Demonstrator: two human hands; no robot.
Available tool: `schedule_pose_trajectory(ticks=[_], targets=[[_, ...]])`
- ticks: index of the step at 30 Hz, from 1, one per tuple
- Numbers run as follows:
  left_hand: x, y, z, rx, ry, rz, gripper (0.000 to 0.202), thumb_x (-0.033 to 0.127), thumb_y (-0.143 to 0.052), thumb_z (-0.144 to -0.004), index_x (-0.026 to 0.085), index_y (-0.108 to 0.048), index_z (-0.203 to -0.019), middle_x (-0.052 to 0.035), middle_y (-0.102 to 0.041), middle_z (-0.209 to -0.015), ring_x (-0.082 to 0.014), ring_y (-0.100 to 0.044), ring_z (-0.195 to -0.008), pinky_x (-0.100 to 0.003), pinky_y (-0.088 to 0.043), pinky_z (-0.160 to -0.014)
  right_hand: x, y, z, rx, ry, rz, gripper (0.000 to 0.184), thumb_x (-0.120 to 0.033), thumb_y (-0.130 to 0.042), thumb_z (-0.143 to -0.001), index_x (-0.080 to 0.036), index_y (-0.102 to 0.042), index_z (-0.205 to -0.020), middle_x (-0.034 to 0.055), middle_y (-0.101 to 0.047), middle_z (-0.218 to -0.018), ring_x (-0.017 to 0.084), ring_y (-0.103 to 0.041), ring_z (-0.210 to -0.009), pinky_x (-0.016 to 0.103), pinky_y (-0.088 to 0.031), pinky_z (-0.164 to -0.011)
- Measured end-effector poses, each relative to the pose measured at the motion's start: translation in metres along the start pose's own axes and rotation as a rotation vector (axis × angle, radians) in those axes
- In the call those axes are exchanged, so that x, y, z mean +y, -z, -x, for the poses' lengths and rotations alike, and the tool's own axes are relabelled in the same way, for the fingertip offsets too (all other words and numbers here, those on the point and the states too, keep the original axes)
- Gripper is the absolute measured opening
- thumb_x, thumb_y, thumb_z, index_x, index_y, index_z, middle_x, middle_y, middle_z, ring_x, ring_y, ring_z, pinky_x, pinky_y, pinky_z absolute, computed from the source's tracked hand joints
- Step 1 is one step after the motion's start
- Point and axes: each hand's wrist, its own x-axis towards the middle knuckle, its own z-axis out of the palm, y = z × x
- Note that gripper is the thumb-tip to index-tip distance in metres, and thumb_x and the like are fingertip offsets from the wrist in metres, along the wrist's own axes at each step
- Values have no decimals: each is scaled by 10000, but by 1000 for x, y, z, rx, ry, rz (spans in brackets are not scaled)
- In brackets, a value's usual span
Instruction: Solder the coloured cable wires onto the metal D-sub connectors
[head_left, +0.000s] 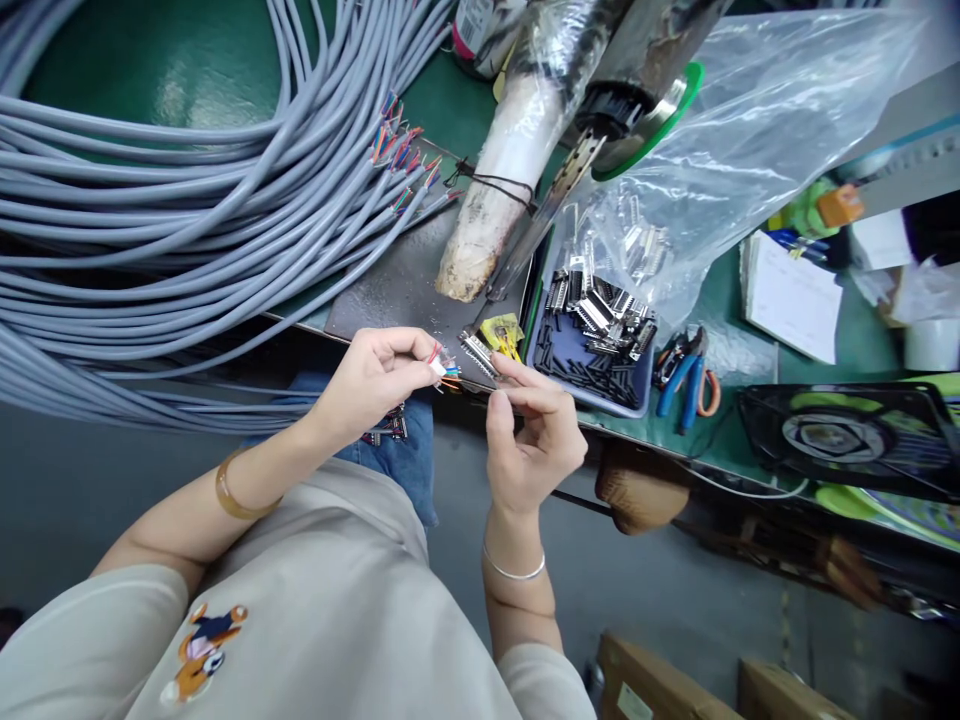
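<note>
My left hand [379,378] is closed in a pinch on the stripped end of a cable, whose thin coloured wires [448,372] fan out past the fingertips. Just to the right, my right hand [534,425] has thumb and fingers drawn together; whatever they hold is too small to make out. Beside its fingertips a metal multi-pin connector [478,352] lies at the table edge, near a small yellow piece [502,332]. Above both hands a soldering iron [544,220] points down, next to a plastic-wrapped, tied tube [491,200].
Grey cables [187,200] with stripped ends cover the left side. A blue tray [637,395] holds connectors and black sleeves, partly under a clear plastic bag [765,120]. To the right are blue-handled pliers [686,385], a notepad [791,295] and a black fan [840,440].
</note>
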Motion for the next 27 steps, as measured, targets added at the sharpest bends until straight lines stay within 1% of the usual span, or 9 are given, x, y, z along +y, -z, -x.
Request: schedule_pose_trajectory(ticks=[3, 8, 12, 15, 17, 21, 27], targets=[[1, -3, -3, -6, 11, -16, 211, 157, -705, -703, 138, -575, -539, 3, -593, -661, -37, -382, -510, -199, -286, -468, 1, -1, -1, -24, -44, -62, 62, -214, -650, -926, -255, -623, -890, 61, -793, -1119, 232, -769, -1042, 427, -647, -866], [1, -6, -7, -4, -16, -17, 190, 149, -704, -716, 132, -604, -556, 10, -590, -652, -24, -369, -489, -190, -266, -449, 3, -4, -6, 0, -41, -88, 110, -173, -671, -904, -254, -612, -858, 54, -798, -1109, 214, -772, -1008, 392, -648, -829], [2, -8, -12, -1, -43, -11, 163, 144, -707, -706, 128, -620, -569, 7, -620, -654, -14, -354, -465, -184, -245, -426, 6, -6, -9, 6, 25, -65, 131, -136, -674, -891, -245, -611, -858, 44, -799, -1104, 203, -776, -984, 360, -651, -790], [3, -9, -15, 4, -68, -26, 170, 138, -694, -704, 131, -603, -561, 20, -590, -624, -11, -345, -454, -182, -237, -416, 9, -6, -11, 15, 85, -78, 162, -89, -683, -870, -239, -620, -877, 39, -800, -1104, 195, -775, -984, 336, -650, -779], [3, -9, -16, 7, -77, -41, 182, 139, -692, -702, 134, -585, -555, 27, -570, -617, -11, -347, -455, -179, -244, -418, 10, -6, -12, 19, 105, -79, 179, -72, -686, -861, -239, -628, -888, 39, -799, -1108, 192, -775, -973, 330, -652, -772], [3, -8, -18, 8, -68, -67, 183, 154, -695, -701, 137, -574, -564, 15, -595, -645, -11, -349, -457, -179, -246, -414, 12, -7, -15, 22, 131, -74, 189, -65, -694, -852, -241, -640, -895, 36, -799, -1107, 195, -777, -964, 333, -659, -767], [6, -10, -20, 23, -52, -68, 191, 151, -693, -690, 143, -555, -557, 20, -592, -625, -13, -342, -454, -174, -246, -412, 10, -7, -20, 24, 161, -52, 189, -59, -694, -850, -238, -652, -893, 38, -799, -1102, 204, -781, -965, 350, -666, -773]])
